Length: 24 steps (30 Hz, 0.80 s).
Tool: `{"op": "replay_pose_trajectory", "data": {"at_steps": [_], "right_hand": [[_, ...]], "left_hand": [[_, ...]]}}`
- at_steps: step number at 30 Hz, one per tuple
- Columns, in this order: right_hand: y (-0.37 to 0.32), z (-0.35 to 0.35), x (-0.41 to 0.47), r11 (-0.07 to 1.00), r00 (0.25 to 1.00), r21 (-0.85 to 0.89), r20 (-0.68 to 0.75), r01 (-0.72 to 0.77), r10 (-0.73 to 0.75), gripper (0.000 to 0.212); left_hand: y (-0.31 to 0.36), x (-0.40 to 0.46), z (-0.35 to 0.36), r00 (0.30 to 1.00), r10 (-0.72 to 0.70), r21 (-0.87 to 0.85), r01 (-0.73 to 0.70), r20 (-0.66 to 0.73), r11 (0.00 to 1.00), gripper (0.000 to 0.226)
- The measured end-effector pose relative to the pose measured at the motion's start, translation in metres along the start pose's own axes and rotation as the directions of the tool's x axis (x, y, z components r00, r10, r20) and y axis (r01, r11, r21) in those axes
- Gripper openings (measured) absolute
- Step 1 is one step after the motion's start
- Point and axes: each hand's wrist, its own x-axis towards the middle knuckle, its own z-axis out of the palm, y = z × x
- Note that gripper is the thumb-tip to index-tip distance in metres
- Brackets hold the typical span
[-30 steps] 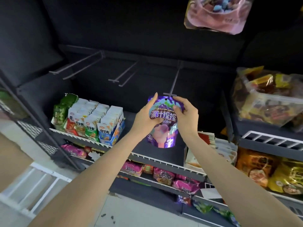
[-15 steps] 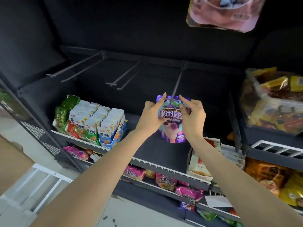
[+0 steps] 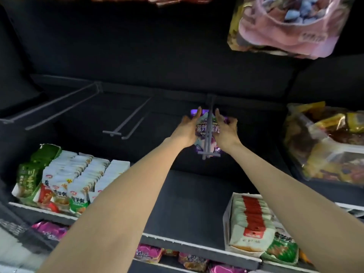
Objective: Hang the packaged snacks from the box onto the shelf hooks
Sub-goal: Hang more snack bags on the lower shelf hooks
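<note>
Hooks first, at far left: a long grey double-wire shelf hook (image 3: 53, 104) jutting from the dark back rail, bare, and beside it a second grey wire hook (image 3: 128, 122) with a flat crossbar tip, also bare. Below these, a white cardboard tray of green, red and white snack packets (image 3: 65, 180) standing in rows on the dark shelf. Further right, left hand (image 3: 187, 129) raised to the purple glossy snack pouch with white lettering (image 3: 206, 131), fingers curled round its left edge, forefinger pointing up along the top corner. Pouch threaded onto the third grey wire hook (image 3: 209, 127), well back along the wire toward the rail, the wire running down across its front and the crossbar tip just below it. Right hand (image 3: 226, 131) mirroring on the pouch's right edge, thumb and bent fingers pinching it. Lower right, a white carton of red-and-white sachets (image 3: 250, 219) on the shelf. Above right, a pink translucent bag of blue-grey sweets (image 3: 285, 26) hanging; at far right, clear bags of yellow and brown snacks (image 3: 331, 144).
</note>
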Motion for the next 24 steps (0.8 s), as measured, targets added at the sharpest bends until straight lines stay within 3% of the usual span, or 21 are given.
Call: {"op": "replay_pose_trajectory", "data": {"at_steps": [7,10,12,17,21,24], "right_hand": [[-0.007,0.001,0.017,0.998,0.998,0.035,-0.036,-0.057,0.058,0.078],[-0.008,-0.001,0.000,1.000,0.980,0.025,-0.199,0.013,-0.008,0.058],[-0.007,0.001,-0.020,0.999,0.965,0.004,-0.260,0.045,-0.042,0.040],[-0.020,0.021,-0.080,0.981,0.995,0.191,0.077,0.046,-0.061,0.020],[-0.062,0.047,-0.136,0.952,0.958,0.265,0.192,0.156,-0.211,0.024],[-0.107,0.072,-0.169,0.913,0.925,0.333,0.213,0.234,-0.315,0.022]], "left_hand": [[0.005,0.019,-0.013,0.991,-0.084,-0.033,0.088,0.104,0.996,0.084],[0.010,0.002,-0.018,0.996,-0.085,-0.060,0.087,0.037,0.994,0.082],[0.012,-0.018,-0.024,0.996,-0.075,-0.070,0.072,-0.041,0.995,0.069],[0.003,-0.097,-0.046,0.969,-0.053,-0.031,0.047,-0.240,0.998,0.030],[-0.024,-0.177,-0.069,0.956,-0.085,-0.018,0.083,-0.282,0.996,0.021],[-0.059,-0.240,-0.091,0.933,-0.180,0.003,0.190,-0.312,0.982,0.020]]}}
